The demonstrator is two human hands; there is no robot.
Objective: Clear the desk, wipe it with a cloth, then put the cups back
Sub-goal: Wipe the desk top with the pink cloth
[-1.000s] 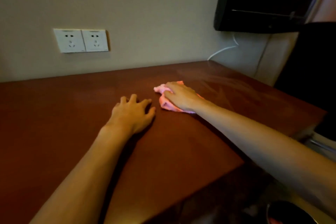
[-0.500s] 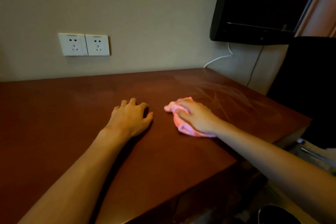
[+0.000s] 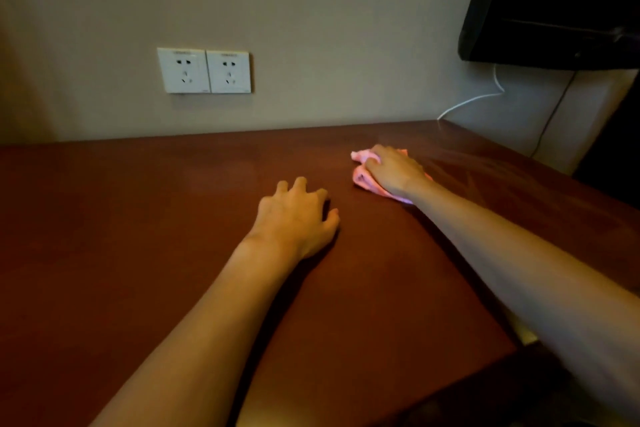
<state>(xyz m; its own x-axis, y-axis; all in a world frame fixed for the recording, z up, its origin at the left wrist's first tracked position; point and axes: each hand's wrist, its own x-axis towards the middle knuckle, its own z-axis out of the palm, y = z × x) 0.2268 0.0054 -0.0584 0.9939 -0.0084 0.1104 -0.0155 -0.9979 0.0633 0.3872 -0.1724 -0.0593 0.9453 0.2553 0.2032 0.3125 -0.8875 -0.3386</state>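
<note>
Head view, the only one: the right hand [image 3: 394, 172] lies over a bunched pink cloth [image 3: 362, 180], fingers curled down onto it and pressing it to the desk [image 3: 145, 218], at about one o'clock from the frame's middle. The left hand [image 3: 298, 218] rests near the centre, fingers loosely bent and spread, holding nothing, well apart from the cloth. No cups are in sight, so by my judgement clearing is done and wiping is in hand. The next move likely calls for dragging the cloth over the unwiped stretch toward nine o'clock, keeping steady downward pressure. Faint streaks shine on the dark reddish wood at two o'clock, beside the cloth. A beige wall [image 3: 311, 10] backs the desk, with twin sockets [image 3: 204, 70] at eleven o'clock, a dark screen [image 3: 554, 0] at one o'clock, and a white cable [image 3: 474, 99] trailing below it.
</note>
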